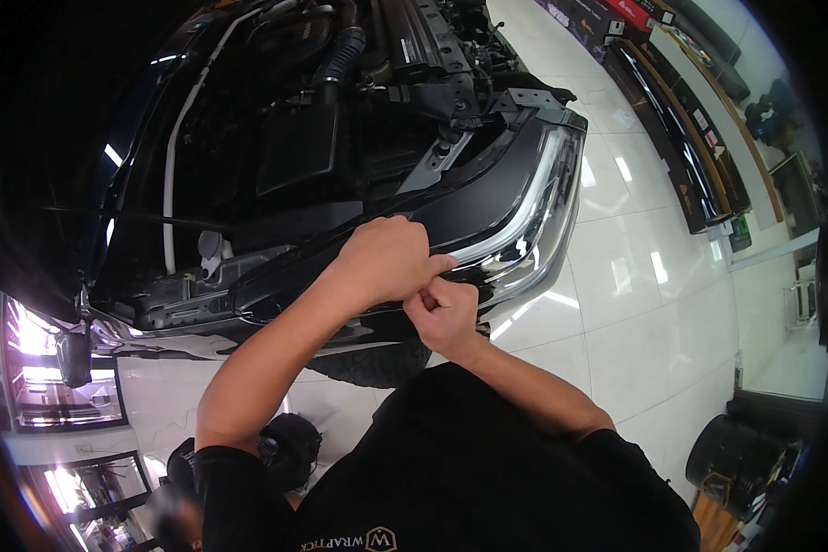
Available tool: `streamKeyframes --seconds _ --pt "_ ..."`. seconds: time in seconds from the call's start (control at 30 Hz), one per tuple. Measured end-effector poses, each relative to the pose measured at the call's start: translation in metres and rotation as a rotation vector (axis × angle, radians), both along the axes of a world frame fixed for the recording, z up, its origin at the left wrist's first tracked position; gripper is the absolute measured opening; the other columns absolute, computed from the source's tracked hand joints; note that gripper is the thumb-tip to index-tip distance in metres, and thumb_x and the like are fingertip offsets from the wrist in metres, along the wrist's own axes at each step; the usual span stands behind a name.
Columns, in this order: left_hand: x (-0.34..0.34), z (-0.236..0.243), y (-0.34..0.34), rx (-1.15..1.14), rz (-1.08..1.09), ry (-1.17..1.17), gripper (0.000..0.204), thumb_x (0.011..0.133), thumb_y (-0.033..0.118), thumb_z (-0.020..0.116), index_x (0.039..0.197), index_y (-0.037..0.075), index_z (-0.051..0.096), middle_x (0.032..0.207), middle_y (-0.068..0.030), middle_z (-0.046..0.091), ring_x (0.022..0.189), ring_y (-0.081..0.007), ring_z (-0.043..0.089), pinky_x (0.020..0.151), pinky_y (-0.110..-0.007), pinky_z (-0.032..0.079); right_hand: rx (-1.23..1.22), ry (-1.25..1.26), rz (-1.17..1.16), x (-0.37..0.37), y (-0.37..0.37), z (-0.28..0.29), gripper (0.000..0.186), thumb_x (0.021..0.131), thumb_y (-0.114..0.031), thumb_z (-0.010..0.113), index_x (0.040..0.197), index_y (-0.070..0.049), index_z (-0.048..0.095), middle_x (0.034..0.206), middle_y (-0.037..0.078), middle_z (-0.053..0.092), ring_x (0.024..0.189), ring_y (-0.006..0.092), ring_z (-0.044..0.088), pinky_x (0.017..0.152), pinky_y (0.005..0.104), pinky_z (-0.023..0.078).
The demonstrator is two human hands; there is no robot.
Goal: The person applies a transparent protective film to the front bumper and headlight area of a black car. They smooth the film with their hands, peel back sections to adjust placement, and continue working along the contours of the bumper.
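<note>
My left hand [388, 258] is closed over the front fender edge beside the headlight, its thumb stretched toward the lamp. Against it sits my right hand [445, 317], fingers curled in a pinch just below the left thumb. Whatever the fingers hold, if anything, is hidden between the hands. To their right the clear headlight [535, 225] curves round the corner of a dark car, with a black panel [474, 198] along its inner side. The glossy black fender [340, 333] runs off to the left under my left forearm.
The engine bay [294, 147] lies uncovered ahead, with a ribbed hose [343, 55]. A tyre [377, 365] shows below the fender. Long boxes [676, 138] lie on the tiled floor [635, 267] at right. Behind my left arm are another person [177, 515] and a black bag-like object [290, 451].
</note>
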State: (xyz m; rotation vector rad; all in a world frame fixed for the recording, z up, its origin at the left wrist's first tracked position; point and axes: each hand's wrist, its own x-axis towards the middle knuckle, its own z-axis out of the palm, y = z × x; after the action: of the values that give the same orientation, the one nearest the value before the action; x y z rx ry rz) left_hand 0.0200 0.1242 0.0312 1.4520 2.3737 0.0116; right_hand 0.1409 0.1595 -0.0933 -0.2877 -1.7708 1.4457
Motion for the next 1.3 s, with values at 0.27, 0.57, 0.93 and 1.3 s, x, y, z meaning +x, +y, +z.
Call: streamKeyframes --seconds 0.27,0.57,0.93,1.3 --pt "-0.004 -0.004 0.004 0.004 -0.044 -0.152 0.03 0.086 0.024 0.074 0.074 -0.003 0.074 0.069 -0.0238 0.065 0.066 -0.0411 0.065 0.064 -0.046 0.051 0.064 0.096 0.027 -0.001 0.0 -0.014 0.011 0.082 0.0 0.073 0.076 -0.002 0.064 0.055 0.007 0.053 0.043 0.0197 0.051 0.046 0.032 0.041" --pt "0.009 -0.018 -0.02 0.243 -0.07 -0.208 0.021 0.086 0.011 0.066 0.072 -0.004 0.062 0.067 -0.0227 0.06 0.066 -0.0437 0.059 0.06 -0.047 0.047 0.226 0.082 0.164 0.022 0.019 -0.012 0.012 0.086 -0.006 0.077 0.081 -0.004 0.066 0.065 0.008 0.064 0.051 0.0235 0.063 0.049 0.0348 0.047" --pt "0.025 -0.033 -0.03 0.228 -0.211 0.077 0.01 0.085 0.01 0.067 0.079 0.002 0.068 0.075 -0.0173 0.07 0.075 -0.0378 0.07 0.07 -0.047 0.056 -0.191 -0.784 0.34 0.009 0.082 0.056 0.064 0.103 -0.048 0.058 0.072 0.007 0.07 0.052 0.01 0.062 0.04 0.0166 0.058 0.042 0.0295 0.047" --pt "0.065 -0.059 -0.061 0.66 0.133 0.196 0.015 0.092 0.016 0.064 0.084 0.004 0.068 0.079 -0.0117 0.072 0.075 -0.0312 0.073 0.065 -0.044 0.055 -0.331 -0.697 0.23 -0.004 0.064 0.05 0.042 0.094 -0.031 0.077 0.067 -0.001 0.067 0.051 0.005 0.056 0.035 0.0107 0.042 0.034 0.0269 0.028"
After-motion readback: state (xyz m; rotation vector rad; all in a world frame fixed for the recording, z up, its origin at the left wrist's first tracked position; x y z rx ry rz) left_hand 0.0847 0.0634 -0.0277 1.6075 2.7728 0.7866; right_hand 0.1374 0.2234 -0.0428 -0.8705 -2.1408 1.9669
